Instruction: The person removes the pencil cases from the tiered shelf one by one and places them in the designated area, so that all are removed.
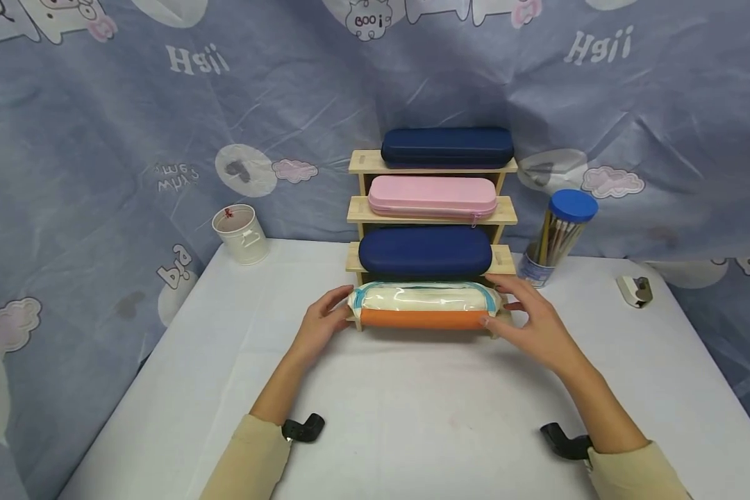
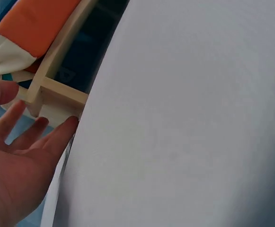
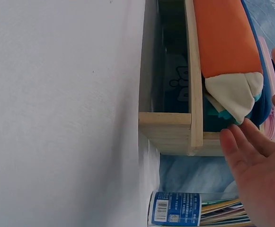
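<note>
A pencil case (image 1: 425, 305) with an orange front, a clear window and teal edging lies on the lowest step of a wooden tiered rack (image 1: 504, 258). At its left end is my left hand (image 1: 322, 323); in the left wrist view its fingers (image 2: 61, 137) extend loosely beside the rack's side. My right hand (image 1: 534, 326) is at the other end. In the right wrist view, fingertips (image 3: 229, 137) come up against the case's cream end (image 3: 232, 92), with the fingers extended. Neither hand curls round the case.
Higher steps carry a blue case (image 1: 425, 250), a pink case (image 1: 432, 195) and a navy case (image 1: 447, 148). A white bucket (image 1: 244, 236) stands left; right are a blue-lidded jar of thin sticks (image 1: 556, 236) and a small white-and-grey object (image 1: 634, 291). Patterned cloth (image 1: 287, 90) hangs behind.
</note>
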Demonstrator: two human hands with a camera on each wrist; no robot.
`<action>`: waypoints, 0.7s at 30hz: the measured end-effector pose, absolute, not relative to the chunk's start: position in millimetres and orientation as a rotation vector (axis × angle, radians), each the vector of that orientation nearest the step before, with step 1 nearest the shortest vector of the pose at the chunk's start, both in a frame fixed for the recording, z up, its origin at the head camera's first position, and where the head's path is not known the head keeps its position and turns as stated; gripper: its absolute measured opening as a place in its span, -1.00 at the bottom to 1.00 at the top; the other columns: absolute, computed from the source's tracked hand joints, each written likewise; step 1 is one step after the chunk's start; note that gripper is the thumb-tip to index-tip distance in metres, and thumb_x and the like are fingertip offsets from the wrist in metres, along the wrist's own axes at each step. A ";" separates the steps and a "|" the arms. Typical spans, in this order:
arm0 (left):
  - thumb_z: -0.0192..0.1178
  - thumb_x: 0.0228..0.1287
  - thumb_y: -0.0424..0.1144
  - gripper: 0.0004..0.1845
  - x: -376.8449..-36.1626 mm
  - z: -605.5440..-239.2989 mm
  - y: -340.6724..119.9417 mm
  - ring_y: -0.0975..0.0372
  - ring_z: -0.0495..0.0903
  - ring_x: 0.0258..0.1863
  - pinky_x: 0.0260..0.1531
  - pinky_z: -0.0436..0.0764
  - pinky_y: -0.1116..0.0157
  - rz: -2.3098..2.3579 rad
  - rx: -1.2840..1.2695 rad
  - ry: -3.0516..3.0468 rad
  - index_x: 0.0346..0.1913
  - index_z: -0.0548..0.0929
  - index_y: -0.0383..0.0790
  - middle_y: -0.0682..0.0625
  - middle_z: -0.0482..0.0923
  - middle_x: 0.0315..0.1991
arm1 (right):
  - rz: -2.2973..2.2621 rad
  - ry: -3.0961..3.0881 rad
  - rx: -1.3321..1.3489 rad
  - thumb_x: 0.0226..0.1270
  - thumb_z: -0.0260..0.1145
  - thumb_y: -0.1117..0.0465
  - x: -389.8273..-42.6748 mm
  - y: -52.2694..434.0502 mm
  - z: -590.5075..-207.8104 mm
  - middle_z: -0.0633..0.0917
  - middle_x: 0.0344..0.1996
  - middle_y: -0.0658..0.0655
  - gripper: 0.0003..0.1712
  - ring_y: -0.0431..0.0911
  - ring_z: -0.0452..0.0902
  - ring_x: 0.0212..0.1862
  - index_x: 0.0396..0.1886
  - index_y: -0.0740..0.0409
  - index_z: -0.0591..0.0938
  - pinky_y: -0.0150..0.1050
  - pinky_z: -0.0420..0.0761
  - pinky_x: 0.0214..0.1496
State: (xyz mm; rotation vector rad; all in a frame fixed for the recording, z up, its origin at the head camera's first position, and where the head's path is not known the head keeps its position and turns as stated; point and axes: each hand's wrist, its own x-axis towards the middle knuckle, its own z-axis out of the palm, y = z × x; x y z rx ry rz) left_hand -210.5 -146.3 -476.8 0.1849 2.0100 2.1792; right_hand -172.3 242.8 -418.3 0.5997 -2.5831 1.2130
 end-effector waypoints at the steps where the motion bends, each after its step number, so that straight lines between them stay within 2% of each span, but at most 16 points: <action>1: 0.16 0.35 -0.33 -0.53 -210.3 -476.2 -145.3 0.10 0.46 0.20 0.08 0.51 -0.03 2.199 0.183 1.980 0.31 0.44 -0.18 -0.06 0.37 0.30 | 1.228 -2.580 0.603 0.07 0.53 0.15 -172.8 242.0 -418.9 0.45 0.23 -0.05 -0.17 -0.07 0.37 0.17 0.36 -0.16 0.40 -0.11 0.57 0.01; 3: 0.14 0.34 -0.38 -0.53 -210.9 -477.5 -143.7 0.07 0.48 0.17 0.07 0.51 -0.06 2.227 0.175 1.937 0.31 0.44 -0.21 -0.09 0.39 0.29 | 1.259 -2.584 0.602 0.07 0.53 0.14 -173.8 241.0 -421.0 0.44 0.23 -0.07 -0.20 -0.11 0.35 0.19 0.35 -0.14 0.42 -0.10 0.56 0.02; 9: 0.11 0.29 -0.48 -0.53 -217.2 -496.0 -141.0 0.04 0.53 0.09 -0.02 0.60 0.06 2.288 0.152 1.909 0.24 0.52 -0.10 -0.10 0.52 0.16 | 1.324 -2.614 0.585 0.05 0.54 0.08 -174.7 238.2 -428.3 0.41 0.25 -0.09 -0.22 -0.19 0.33 0.17 0.30 -0.17 0.46 -0.18 0.57 0.01; 13: 0.07 0.26 -0.47 -0.52 -217.5 -499.2 -137.1 0.05 0.55 0.07 -0.07 0.63 0.10 2.298 0.182 1.981 0.23 0.53 -0.09 -0.11 0.53 0.14 | 1.226 -2.614 0.627 0.03 0.55 0.04 -174.9 237.0 -431.6 0.39 0.26 -0.08 -0.20 -0.20 0.36 0.13 0.32 -0.16 0.45 -0.35 0.56 -0.04; 21: 0.08 0.31 -0.41 -0.55 -217.9 -507.0 -135.8 0.07 0.55 0.08 -0.07 0.63 0.13 2.283 0.202 2.050 0.24 0.52 -0.08 -0.09 0.52 0.16 | 1.299 -2.568 0.654 -0.03 0.59 0.16 -176.9 234.6 -440.9 0.40 0.23 -0.03 -0.13 -0.20 0.40 0.07 0.33 -0.09 0.43 -0.42 0.56 -0.03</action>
